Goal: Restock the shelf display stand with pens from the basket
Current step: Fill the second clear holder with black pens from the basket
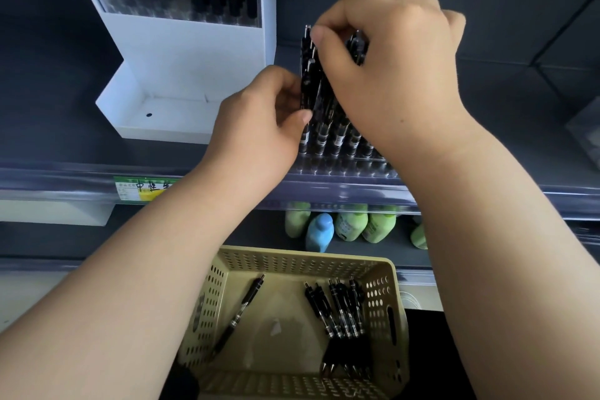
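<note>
One wide-angle view, from the person's head, looks forward and down at close range onto a dark grey shop shelf [81,146], its clear plastic front rail [65,178] crossing mid-frame. Both forearms enter from the lower corners; the left hand [259,120] and right hand [389,58] meet at centre. A beige perforated plastic basket [383,295] sits at bottom centre, below the shelf.

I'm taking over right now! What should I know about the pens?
Left grip pinches the leftmost pen in the clear stand.
Right grip holds the tops of the other pens standing there.
Done: a bunch stands in the stand.
To do: one loose pen and a pile lie in the basket; they likely go in next.
</note>
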`<control>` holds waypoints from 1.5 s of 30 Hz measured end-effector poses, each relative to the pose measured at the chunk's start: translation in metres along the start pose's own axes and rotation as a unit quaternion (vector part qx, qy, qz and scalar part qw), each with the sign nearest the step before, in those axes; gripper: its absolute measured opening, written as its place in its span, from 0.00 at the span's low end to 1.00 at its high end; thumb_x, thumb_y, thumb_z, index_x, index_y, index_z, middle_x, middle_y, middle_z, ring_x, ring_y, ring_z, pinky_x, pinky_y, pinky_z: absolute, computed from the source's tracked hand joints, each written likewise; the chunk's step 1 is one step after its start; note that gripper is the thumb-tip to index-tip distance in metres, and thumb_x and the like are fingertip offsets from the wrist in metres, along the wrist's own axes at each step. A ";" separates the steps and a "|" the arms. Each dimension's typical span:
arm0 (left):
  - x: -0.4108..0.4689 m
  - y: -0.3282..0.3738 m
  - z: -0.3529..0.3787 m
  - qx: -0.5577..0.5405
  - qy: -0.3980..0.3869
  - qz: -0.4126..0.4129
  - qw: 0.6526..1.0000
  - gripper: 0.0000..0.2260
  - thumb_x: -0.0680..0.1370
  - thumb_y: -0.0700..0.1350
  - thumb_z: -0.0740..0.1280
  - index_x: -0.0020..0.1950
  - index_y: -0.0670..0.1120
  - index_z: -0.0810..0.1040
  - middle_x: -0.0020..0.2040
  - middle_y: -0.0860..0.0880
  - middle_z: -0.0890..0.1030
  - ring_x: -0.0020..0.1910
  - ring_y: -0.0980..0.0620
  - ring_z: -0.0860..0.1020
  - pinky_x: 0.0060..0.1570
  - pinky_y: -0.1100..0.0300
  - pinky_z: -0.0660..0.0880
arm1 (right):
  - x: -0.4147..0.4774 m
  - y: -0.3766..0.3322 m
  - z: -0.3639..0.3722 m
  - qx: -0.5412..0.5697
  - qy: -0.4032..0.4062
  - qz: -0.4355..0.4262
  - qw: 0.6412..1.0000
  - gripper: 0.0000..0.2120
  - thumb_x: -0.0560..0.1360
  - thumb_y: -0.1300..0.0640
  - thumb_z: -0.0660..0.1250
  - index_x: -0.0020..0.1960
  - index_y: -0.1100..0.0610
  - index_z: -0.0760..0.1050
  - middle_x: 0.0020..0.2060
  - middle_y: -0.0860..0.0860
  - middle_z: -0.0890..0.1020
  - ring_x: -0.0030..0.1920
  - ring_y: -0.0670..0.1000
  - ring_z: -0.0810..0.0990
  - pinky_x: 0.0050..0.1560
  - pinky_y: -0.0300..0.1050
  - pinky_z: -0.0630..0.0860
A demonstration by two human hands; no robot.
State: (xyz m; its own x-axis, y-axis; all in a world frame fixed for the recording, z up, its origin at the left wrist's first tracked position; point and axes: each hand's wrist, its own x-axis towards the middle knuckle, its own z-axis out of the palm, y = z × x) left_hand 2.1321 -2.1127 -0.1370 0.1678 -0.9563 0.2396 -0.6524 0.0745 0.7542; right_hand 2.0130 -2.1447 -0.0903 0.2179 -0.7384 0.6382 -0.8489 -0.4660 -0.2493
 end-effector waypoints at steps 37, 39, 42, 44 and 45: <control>-0.186 -0.084 0.043 0.175 -0.178 -0.172 0.953 0.19 0.76 0.36 0.62 0.64 0.53 0.72 0.63 0.53 0.72 0.59 0.52 0.74 0.57 0.60 0.72 | -0.242 -0.001 0.015 0.024 -0.444 0.208 0.871 0.09 0.75 0.55 0.60 0.47 0.51 0.79 0.50 0.52 0.80 0.52 0.55 0.78 0.50 0.43 0.75; -0.184 -0.088 0.052 0.181 -0.185 -0.176 0.950 0.20 0.76 0.35 0.61 0.64 0.53 0.71 0.64 0.53 0.71 0.59 0.51 0.74 0.58 0.58 0.73 | -0.245 0.000 0.024 0.016 -0.458 0.220 0.861 0.10 0.75 0.57 0.59 0.47 0.51 0.79 0.50 0.52 0.81 0.49 0.55 0.78 0.46 0.42 0.73; -0.184 -0.095 0.070 0.179 -0.207 -0.193 0.942 0.23 0.75 0.33 0.58 0.65 0.54 0.71 0.65 0.52 0.71 0.59 0.49 0.74 0.59 0.55 0.73 | -0.255 0.006 0.047 0.014 -0.480 0.246 0.842 0.11 0.74 0.59 0.59 0.49 0.51 0.78 0.50 0.52 0.81 0.49 0.56 0.79 0.45 0.42 0.72; -0.183 -0.102 0.083 0.191 -0.233 -0.199 0.933 0.22 0.75 0.34 0.58 0.65 0.54 0.71 0.65 0.51 0.71 0.60 0.48 0.73 0.60 0.54 0.73 | -0.259 0.010 0.060 0.015 -0.493 0.259 0.830 0.11 0.75 0.60 0.59 0.52 0.52 0.78 0.52 0.52 0.81 0.52 0.56 0.79 0.48 0.43 0.73; -0.183 -0.107 0.089 0.192 -0.238 -0.210 0.929 0.22 0.76 0.34 0.57 0.65 0.54 0.71 0.65 0.50 0.71 0.60 0.47 0.73 0.60 0.54 0.72 | -0.259 0.012 0.066 0.015 -0.498 0.266 0.825 0.12 0.76 0.60 0.59 0.54 0.53 0.78 0.54 0.52 0.80 0.54 0.55 0.78 0.51 0.43 0.74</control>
State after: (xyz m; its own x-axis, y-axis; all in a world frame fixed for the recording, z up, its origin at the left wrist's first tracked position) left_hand 2.1054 -1.9708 -0.3156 0.1807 -0.9020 -0.3921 -0.8343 -0.3517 0.4246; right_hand 1.9778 -1.9913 -0.3070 0.1194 -0.8699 -0.4786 -0.9430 0.0515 -0.3288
